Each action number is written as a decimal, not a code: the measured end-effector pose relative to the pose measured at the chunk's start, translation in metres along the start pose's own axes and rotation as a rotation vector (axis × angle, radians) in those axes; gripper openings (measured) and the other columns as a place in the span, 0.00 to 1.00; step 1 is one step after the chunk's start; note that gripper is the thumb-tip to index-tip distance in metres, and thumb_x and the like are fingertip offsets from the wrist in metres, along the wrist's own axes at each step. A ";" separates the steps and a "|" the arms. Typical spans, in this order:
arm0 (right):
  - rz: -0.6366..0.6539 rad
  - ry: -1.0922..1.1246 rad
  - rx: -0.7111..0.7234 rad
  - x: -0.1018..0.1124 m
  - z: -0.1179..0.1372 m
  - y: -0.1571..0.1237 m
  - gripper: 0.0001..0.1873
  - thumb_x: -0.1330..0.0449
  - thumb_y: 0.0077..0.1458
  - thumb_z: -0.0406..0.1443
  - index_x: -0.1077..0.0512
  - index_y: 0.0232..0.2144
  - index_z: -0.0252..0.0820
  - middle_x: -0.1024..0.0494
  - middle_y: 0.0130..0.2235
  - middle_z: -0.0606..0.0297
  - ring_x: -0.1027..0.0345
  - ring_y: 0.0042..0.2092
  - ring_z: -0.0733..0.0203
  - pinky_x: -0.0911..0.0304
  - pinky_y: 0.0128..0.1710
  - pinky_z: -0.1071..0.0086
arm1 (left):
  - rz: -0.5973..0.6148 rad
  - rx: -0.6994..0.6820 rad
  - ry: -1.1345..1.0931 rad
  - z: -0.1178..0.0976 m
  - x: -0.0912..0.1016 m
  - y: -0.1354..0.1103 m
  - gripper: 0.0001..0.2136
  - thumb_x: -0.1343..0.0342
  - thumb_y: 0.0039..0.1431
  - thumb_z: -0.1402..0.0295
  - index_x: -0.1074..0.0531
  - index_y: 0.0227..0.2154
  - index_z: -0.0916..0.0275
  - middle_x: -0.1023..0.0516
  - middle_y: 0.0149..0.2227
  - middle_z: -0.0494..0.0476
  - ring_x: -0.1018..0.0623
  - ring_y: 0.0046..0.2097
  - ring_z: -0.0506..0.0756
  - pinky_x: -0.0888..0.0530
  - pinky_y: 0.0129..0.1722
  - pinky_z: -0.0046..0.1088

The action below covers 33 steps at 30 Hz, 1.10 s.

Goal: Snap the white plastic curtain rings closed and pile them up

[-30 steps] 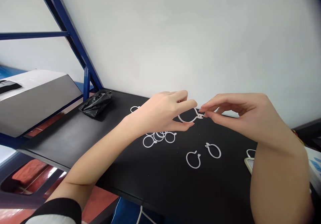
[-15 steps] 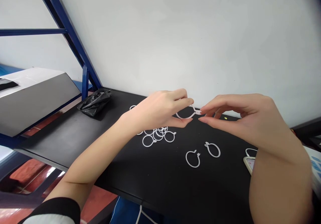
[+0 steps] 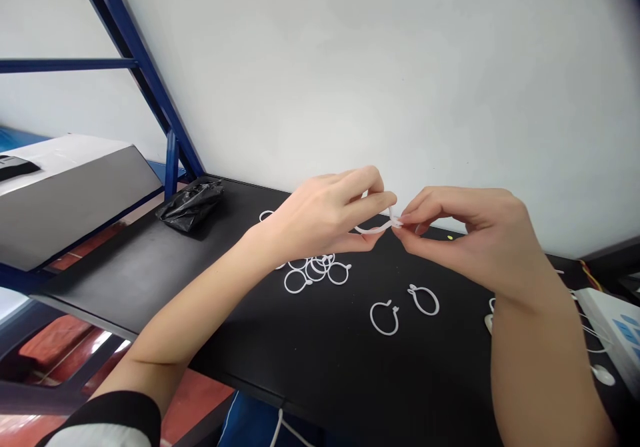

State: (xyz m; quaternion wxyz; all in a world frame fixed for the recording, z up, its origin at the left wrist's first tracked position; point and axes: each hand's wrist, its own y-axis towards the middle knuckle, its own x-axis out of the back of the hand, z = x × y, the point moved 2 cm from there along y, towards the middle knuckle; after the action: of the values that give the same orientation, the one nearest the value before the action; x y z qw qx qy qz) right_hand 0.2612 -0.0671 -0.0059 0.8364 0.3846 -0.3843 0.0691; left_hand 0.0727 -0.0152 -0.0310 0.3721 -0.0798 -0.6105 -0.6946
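Note:
A white plastic ring [image 3: 369, 230] with a clasp is held up above the black table between both hands. My left hand [image 3: 333, 213] is closed around the ring's loop, fingers over it and thumb below. With thumb and fingertips, my right hand [image 3: 465, 230] pinches the clasp end. Below on the table lie two separate white rings: an open ring [image 3: 384, 318] with its ends apart, and another ring [image 3: 425, 300] whose ends meet or overlap. A pile of several white rings [image 3: 316, 270] lies beneath my left hand, partly hidden by it.
A crumpled black plastic bag [image 3: 193, 205] rests at the left of the black table [image 3: 280, 340], against a blue metal frame [image 3: 143, 67]. A white box with blue print [image 3: 617, 327] and thin cables stand at the right. A pale wall [image 3: 375, 87] rises behind the table.
My right thumb has closed up onto the ring's clasp, and the right hand has moved slightly left. The ring has tilted to a flatter angle, with both hands closer together.

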 end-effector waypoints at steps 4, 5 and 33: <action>-0.034 0.007 0.051 -0.001 0.000 0.000 0.09 0.36 0.50 0.26 0.30 0.26 0.45 0.25 0.27 0.74 0.30 0.29 0.67 0.32 0.30 0.70 | -0.145 0.001 0.008 -0.004 -0.003 0.001 0.07 0.46 0.58 0.67 0.31 0.37 0.63 0.27 0.32 0.53 0.32 0.27 0.46 0.37 0.22 0.22; -0.038 0.001 0.063 -0.001 0.001 0.000 0.09 0.36 0.51 0.27 0.30 0.27 0.45 0.25 0.27 0.74 0.30 0.29 0.67 0.32 0.30 0.70 | -0.168 0.004 0.008 -0.006 -0.003 0.001 0.06 0.47 0.58 0.67 0.32 0.36 0.63 0.28 0.31 0.52 0.32 0.27 0.46 0.38 0.21 0.22; -0.056 0.129 0.084 0.005 0.014 -0.003 0.12 0.34 0.46 0.25 0.27 0.27 0.48 0.22 0.27 0.74 0.26 0.30 0.62 0.33 0.27 0.65 | -0.179 0.067 -0.153 -0.006 -0.005 -0.001 0.20 0.43 0.56 0.48 0.35 0.35 0.62 0.26 0.25 0.45 0.34 0.20 0.43 0.39 0.19 0.21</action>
State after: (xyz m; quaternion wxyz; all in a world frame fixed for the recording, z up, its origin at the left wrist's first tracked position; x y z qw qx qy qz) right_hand 0.2578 -0.0796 0.0012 0.8442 0.4247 -0.3154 0.0867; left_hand 0.0776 -0.0185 -0.0360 0.2634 -0.0650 -0.6646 -0.6962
